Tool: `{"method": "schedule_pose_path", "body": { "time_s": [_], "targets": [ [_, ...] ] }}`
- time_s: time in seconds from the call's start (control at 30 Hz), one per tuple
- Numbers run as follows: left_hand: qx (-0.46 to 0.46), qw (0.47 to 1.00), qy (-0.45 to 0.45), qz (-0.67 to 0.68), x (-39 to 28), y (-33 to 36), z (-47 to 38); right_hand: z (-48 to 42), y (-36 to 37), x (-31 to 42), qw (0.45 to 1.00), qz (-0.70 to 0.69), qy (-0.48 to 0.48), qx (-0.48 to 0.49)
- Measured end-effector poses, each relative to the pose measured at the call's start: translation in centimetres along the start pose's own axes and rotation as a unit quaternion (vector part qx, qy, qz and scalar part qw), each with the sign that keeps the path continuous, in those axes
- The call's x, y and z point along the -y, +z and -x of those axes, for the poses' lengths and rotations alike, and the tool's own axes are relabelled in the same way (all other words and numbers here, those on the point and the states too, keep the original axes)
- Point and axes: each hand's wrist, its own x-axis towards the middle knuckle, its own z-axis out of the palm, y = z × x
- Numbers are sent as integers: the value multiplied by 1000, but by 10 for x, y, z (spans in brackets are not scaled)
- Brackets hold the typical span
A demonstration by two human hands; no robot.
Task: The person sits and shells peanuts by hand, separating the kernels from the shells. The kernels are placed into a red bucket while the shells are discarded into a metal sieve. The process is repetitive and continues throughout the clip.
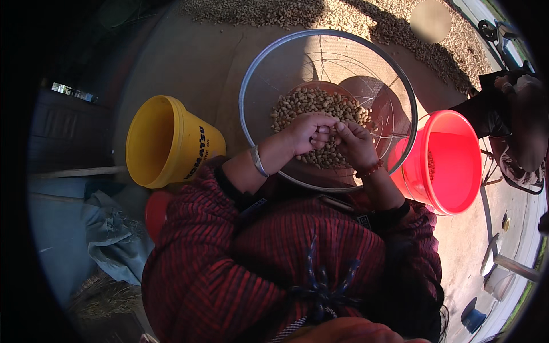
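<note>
My left hand (pixel 313 133) and my right hand (pixel 357 145) meet at the fingertips above a wide round mesh sieve (pixel 274 81) with a metal rim. A small pale peanut (pixel 336 123) appears pinched between them, mostly covered by the fingers. Unshelled peanuts (pixel 319 103) are heaped in the middle of the sieve, under and around my hands. By the sieve's right edge, tilted in view, is a pink plastic bucket (pixel 456 171) with reddish kernels (pixel 431 166) showing inside. The sieve's rim overlaps part of that bucket.
A yellow plastic bucket (pixel 201 141) stands to the left, its inside in shadow. Behind the sieve, a large spread of peanuts (pixel 274 13) covers the ground. Another person (pixel 514 115) sits at the right. Grey cloth (pixel 116 231) and a red container (pixel 156 212) lie at lower left.
</note>
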Motion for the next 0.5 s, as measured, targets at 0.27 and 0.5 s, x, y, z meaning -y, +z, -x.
{"method": "schedule_pose_path", "body": {
  "time_s": [0.27, 0.5],
  "targets": [
    [16, 999, -6, -37, -3, 1, 1, 1, -4, 17, 995, 74, 56, 33],
    [-86, 961, 127, -230, 4, 6, 2, 0, -2, 10, 997, -5, 76, 11]
  ]
}}
